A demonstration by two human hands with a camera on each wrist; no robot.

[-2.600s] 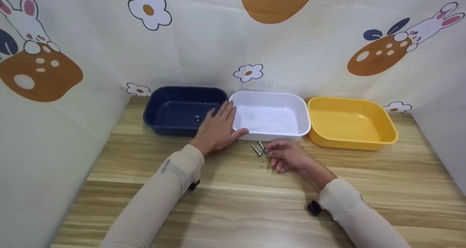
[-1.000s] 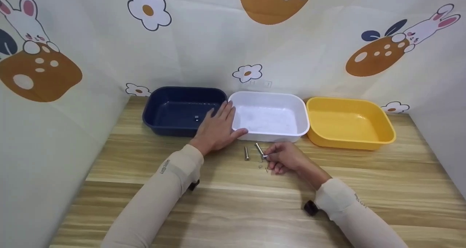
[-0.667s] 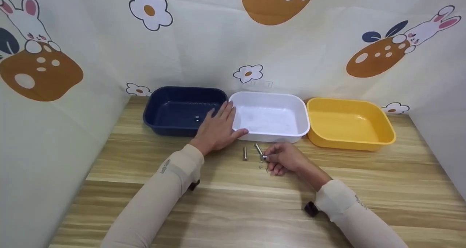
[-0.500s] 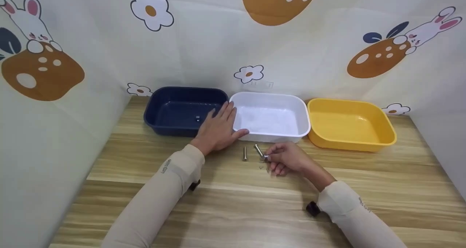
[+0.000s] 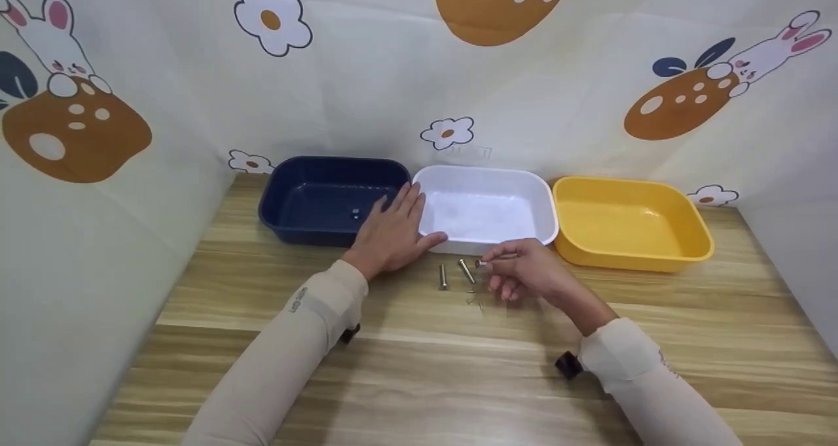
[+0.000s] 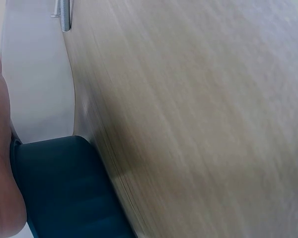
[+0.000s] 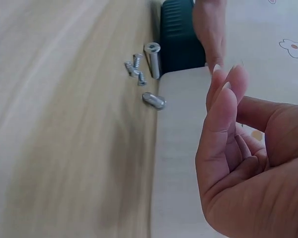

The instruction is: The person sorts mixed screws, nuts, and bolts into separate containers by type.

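My left hand [image 5: 387,231] lies with fingers extended over the adjoining rims of the navy tray [image 5: 278,220] and the white tray [image 5: 484,245]. Just in front of the white tray, my right hand [image 5: 527,272] pinches a small metal piece [image 5: 481,263], which looks like a nut, between thumb and fingers. That piece is hidden by the fingers in the right wrist view. Left of the right hand, two large bolts, a left one [image 5: 443,277] and a right one [image 5: 467,271], lie on the table. Several small screws [image 7: 136,69] lie near them.
A yellow tray [image 5: 635,262] stands at the right end of the row. One small metal piece [image 5: 355,213], also nut-like, lies inside the navy tray. Patterned cloth [image 5: 366,73] hangs close behind the trays and along the sides of the wooden table [image 5: 419,380].
My right hand has lifted the small metal piece up and away from the right bolt, towards the white tray. Earlier the left bolt shifted left, apart from the other. My left hand stays put.
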